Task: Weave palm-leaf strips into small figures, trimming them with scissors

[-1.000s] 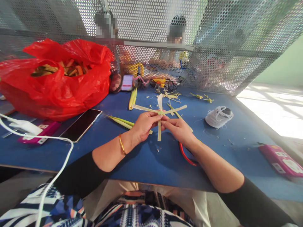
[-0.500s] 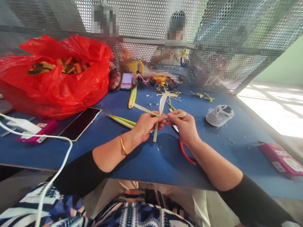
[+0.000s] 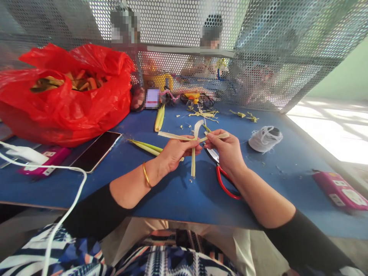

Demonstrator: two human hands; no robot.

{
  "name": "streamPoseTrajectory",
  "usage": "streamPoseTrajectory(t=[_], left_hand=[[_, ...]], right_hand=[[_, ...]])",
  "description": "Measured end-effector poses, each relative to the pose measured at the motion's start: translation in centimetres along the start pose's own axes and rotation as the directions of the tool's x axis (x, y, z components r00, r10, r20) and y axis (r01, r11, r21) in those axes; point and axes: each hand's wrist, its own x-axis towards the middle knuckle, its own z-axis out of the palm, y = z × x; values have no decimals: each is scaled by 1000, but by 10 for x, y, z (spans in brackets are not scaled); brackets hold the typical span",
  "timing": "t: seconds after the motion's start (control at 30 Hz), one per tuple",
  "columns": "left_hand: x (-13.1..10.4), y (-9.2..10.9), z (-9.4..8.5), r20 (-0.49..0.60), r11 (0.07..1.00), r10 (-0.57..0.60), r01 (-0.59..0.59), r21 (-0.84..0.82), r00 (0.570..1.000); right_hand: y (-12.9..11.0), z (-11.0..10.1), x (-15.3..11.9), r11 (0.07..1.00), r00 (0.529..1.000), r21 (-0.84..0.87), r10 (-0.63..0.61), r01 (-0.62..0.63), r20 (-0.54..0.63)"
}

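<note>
Pale husk strips [image 3: 193, 163] cross each other between my hands, above the blue table. My left hand [image 3: 179, 150] pinches them at the crossing, with one strip end reaching out to the left and another hanging down. The fingertips of my right hand [image 3: 222, 145] are closed on the strip that runs to the right, its end sticking out past the thumb. Red-handled scissors [image 3: 225, 183] lie partly under my right hand. A green-yellow husk piece [image 3: 146, 147] rests beside my left hand, and a second husk piece [image 3: 160, 118] lies farther back.
A red plastic bag [image 3: 94, 111] full of husks stands at the left. Near it are a phone [image 3: 96, 152] and a magenta power strip [image 3: 47, 163] with a white cable. At right are a white thread spool [image 3: 265, 138] and another magenta power strip [image 3: 340, 189]. A perforated metal screen [image 3: 184, 23] rises behind.
The upright strip has bent over to the right at its top, and the lower end has swung slightly right. My right hand has shifted a little right, uncovering more of the scissors.
</note>
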Motion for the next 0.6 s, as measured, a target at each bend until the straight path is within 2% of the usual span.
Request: streamPoseTrajectory(t=[0.13,0.3,0.47,0.6], left_hand=[[1,0,-2,49,1000,20,-20,6,999],[2,1,-3,38,998,-11,13,-62,999],[1,0,-1,3,998,43,-43,48,999],[1,-4,-1,34,991,77,-80,104,996]], right_hand=[[-2,-1,1,999,1000,45,29,-29,6],[-4,-2,1,991,996,101,81,-84,30],[-1,-1,1,997,997,43,63,-65,51],[2,-1,1,999,999,22,35,-35,17]])
